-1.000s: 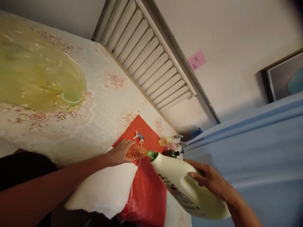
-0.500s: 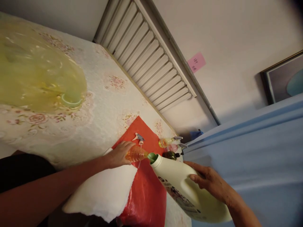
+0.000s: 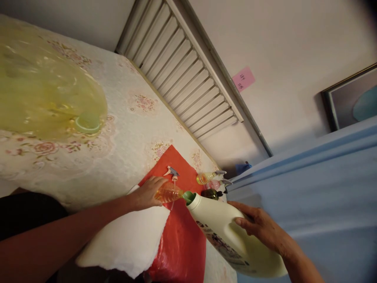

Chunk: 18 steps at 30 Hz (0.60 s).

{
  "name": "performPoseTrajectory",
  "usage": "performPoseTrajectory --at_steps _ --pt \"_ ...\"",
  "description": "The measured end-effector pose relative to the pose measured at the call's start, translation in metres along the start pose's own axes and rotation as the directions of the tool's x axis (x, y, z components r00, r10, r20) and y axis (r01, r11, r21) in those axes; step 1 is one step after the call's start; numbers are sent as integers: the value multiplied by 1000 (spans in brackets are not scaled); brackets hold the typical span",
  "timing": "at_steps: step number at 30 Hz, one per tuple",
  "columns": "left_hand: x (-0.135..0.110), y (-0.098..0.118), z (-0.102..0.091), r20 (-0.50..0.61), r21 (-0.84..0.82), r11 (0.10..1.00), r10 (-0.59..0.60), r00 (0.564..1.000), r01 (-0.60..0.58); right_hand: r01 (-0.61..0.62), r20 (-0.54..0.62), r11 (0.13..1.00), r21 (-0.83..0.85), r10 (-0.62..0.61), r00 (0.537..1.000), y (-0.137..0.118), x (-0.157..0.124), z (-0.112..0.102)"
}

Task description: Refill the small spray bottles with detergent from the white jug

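My left hand is wrapped round a clear spray bottle with orange liquid in it; its spray head is off. In my right hand is a large pale green jug with a printed label, tilted so that its green spout meets the bottle's mouth. Whether liquid is flowing cannot be made out. A grey and white trigger spray head with a thin tube lies on the red sheet, just beyond the bottle. White paper lies under my left forearm.
Several bottles stand past the jug's neck, among them a yellow one and a dark one. A yellowish plastic bag sits on the flowered tablecloth. A radiator and a blue curtain border the table.
The view has shifted very slightly. Both hands keep their hold, with the jug's spout still at the bottle's mouth.
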<state>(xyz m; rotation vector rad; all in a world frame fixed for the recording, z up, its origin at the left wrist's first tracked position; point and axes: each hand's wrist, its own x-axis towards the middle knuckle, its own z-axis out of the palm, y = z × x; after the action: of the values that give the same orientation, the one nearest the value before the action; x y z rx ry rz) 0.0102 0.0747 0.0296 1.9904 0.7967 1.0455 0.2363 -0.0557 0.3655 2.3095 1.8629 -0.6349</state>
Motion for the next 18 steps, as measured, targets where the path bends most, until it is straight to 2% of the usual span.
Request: performPoseTrajectory --at_steps 18 --pt "0 -9 7 -26 12 1000 24 999 -24 -12 4 1000 -5 12 1000 0 0 -2"
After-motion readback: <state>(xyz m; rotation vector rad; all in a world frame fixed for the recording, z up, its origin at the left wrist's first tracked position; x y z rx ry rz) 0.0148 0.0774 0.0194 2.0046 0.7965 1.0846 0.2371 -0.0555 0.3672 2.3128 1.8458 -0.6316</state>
